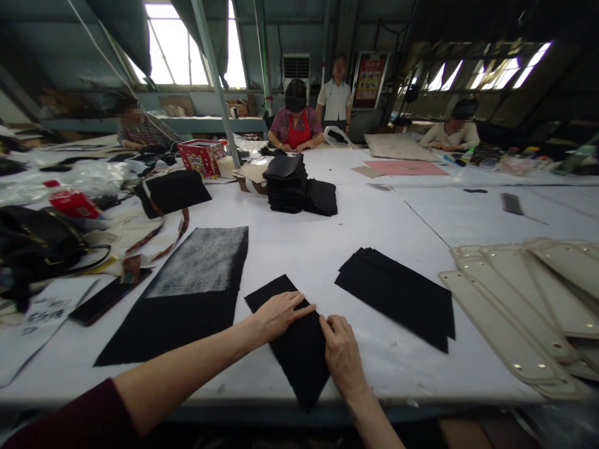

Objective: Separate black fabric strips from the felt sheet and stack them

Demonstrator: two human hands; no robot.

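A long black fabric piece (299,355) lies slantwise at the table's front edge, its near corner reaching that edge. My left hand (279,313) rests flat on its upper part with fingers stretched out. At its right edge, the curled fingers of my right hand (343,349) pinch the fabric between thumb and forefinger. To the left is a thick stack of black fabric (182,324) with a greyish, fuzzy patch across its far half. On the right, several black pieces (397,296) overlap in a slightly fanned pile.
Beige panels with metal studs (510,312) are piled at the right. Behind stand stacked black pieces (285,184). A phone (110,296), a black bag (42,240) and a red bottle (75,202) crowd the left. Several people are across the table, one wearing a red apron (297,130).
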